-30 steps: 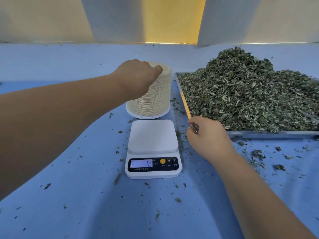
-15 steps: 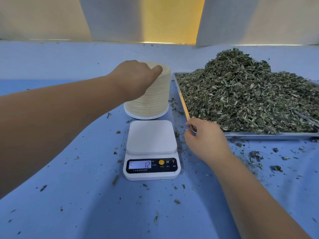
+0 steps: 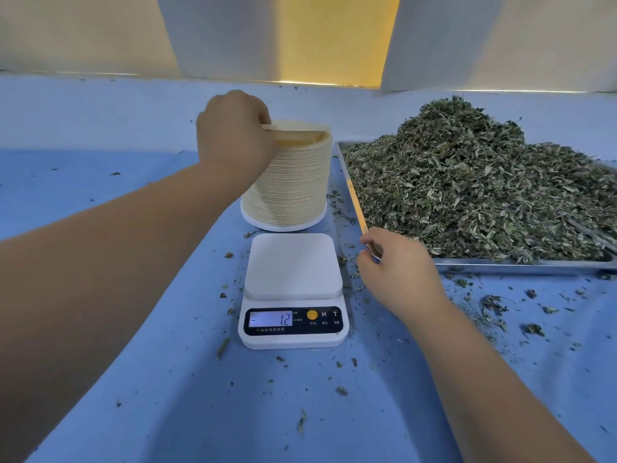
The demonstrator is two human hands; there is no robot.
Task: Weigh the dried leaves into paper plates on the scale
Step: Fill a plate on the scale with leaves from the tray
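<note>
left hand (image 3: 233, 135) pinching top plate (image 3: 300, 128), tilted on stack (image 3: 290, 192) | right hand (image 3: 397, 279) grasping tray (image 3: 521, 266) corner | scale (image 3: 293, 265) reads 12

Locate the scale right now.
Head view: the scale sits centre, on the near side of the stack of paper plates, with the right hand and the tray to its right.

Soft, even, bluish light — sharp, edges bowed.

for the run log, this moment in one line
left hand pinches top plate, tilted off stack | right hand holds tray corner | scale bare, shows -12 | leaves in tray
</note>
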